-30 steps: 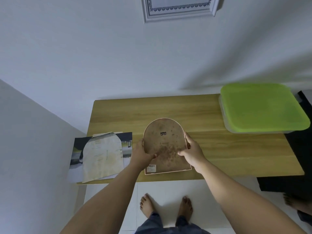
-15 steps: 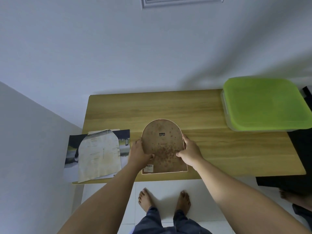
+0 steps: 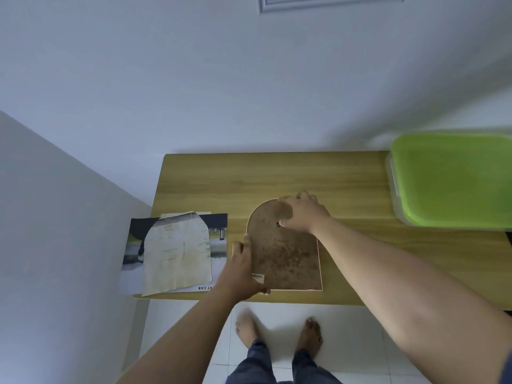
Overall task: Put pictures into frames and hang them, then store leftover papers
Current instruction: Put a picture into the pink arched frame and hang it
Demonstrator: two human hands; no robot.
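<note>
Two hands are on the arched frame (image 3: 285, 259), which lies back-up near the front edge of the table (image 3: 277, 176), between a small pile of papers (image 3: 177, 253) on its left and a green-lidded box (image 3: 454, 178) well apart on the right. The left hand (image 3: 242, 268) clasps the straight left side low down, thumb on the brown backing. The right hand (image 3: 303, 213) curls over the rounded top, just by the small metal hanger (image 3: 278, 224). The mottled backing looks like thin, stiff board, so the frame should be light and rigid, though any glazing on the hidden face may be fragile. Holding it by opposite edges, as now, seems safest; lifting by the hanger alone could let it swing or pop the backing loose.
</note>
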